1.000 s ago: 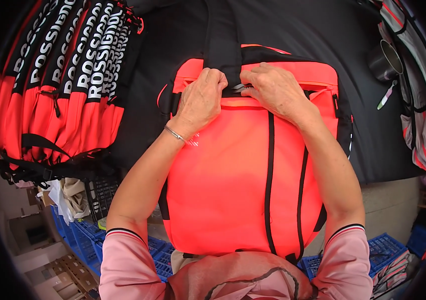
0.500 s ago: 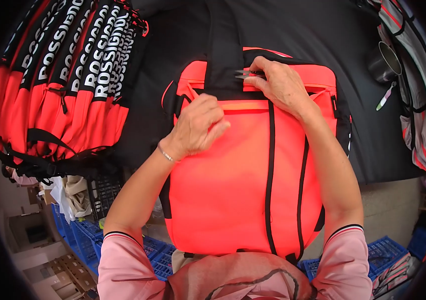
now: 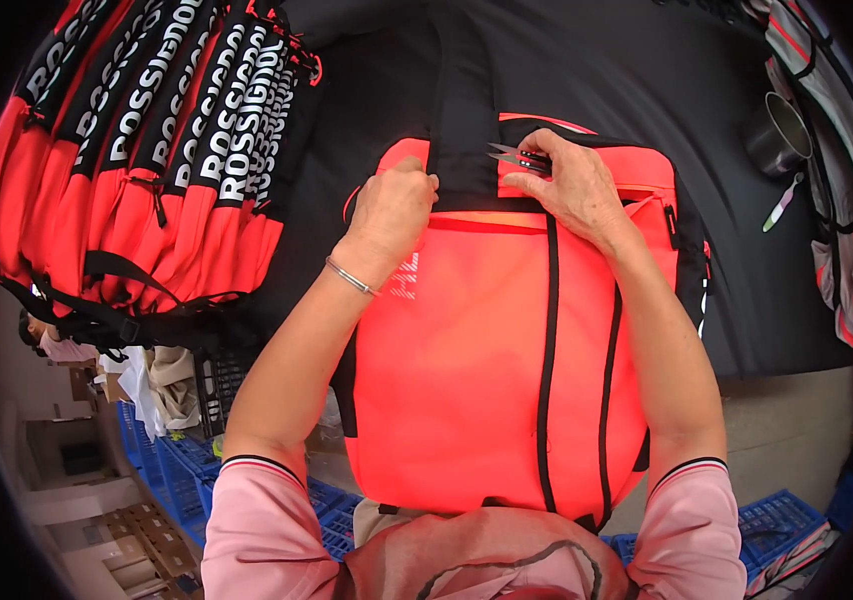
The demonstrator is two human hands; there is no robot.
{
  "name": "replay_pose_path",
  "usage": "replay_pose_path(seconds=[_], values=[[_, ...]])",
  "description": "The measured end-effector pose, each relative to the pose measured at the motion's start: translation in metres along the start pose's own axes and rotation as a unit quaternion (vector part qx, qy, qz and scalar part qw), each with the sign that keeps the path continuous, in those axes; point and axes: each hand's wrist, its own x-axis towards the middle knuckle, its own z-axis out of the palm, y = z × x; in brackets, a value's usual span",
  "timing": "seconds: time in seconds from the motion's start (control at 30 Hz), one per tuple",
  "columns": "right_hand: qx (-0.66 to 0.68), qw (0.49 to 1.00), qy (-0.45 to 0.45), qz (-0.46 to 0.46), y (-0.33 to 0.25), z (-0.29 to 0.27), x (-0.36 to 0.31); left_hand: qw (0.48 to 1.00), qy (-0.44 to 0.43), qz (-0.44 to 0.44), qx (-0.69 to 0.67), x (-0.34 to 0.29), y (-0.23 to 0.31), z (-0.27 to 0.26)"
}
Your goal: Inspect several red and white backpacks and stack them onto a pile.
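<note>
Right hand (image 3: 579, 190) closed on small snips (image 3: 532, 161), blades pointing left at black strap (image 3: 464, 110), back of hand upward. Left hand (image 3: 392, 215) curled, knuckles up, beside strap at top left of red backpack (image 3: 457, 370); whether fingers pinch cloth, cannot tell. Forearms reach forward over backpack, its upper part on black table cover (image 3: 627, 80). Since half second ago, left hand moved higher, nearer backpack's top edge.

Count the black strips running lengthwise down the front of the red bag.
2: one black strip just right of the middle of the red bag, another black strip farther right, its upper end meeting the right forearm, which may hide more.
</note>
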Motion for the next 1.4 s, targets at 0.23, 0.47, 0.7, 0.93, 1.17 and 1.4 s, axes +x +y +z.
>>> replay_pose_path(seconds=[0.23, 0.47, 0.7, 0.93, 1.17, 1.4], values=[[-0.016, 0.999, -0.020, 0.026, -0.009, -0.005, -0.002, 0.999, 0.014, 0.042, -0.021, 0.001, -0.011, 0.009], [-0.001, 1.000, -0.004, 0.002, 0.002, 0.002, 0.000, 0.997, 0.043, 0.057, -0.024, 0.000, -0.014, 0.017], [0.005, 0.999, -0.022, 0.038, 0.001, 0.002, 0.001, 0.992, 0.105, 0.064, -0.028, -0.007, -0.010, 0.021], [0.023, 0.999, -0.021, 0.018, 0.000, 0.003, 0.001, 0.964, 0.177, -0.018, -0.200, -0.019, -0.008, 0.014], [0.012, 1.000, -0.013, 0.006, 0.002, 0.006, 0.002, 0.985, 0.069, -0.037, -0.155, -0.009, -0.013, 0.015], [-0.037, 0.998, -0.047, 0.014, -0.008, 0.001, 0.000, 0.994, 0.097, -0.012, -0.041, -0.010, -0.004, 0.023]])
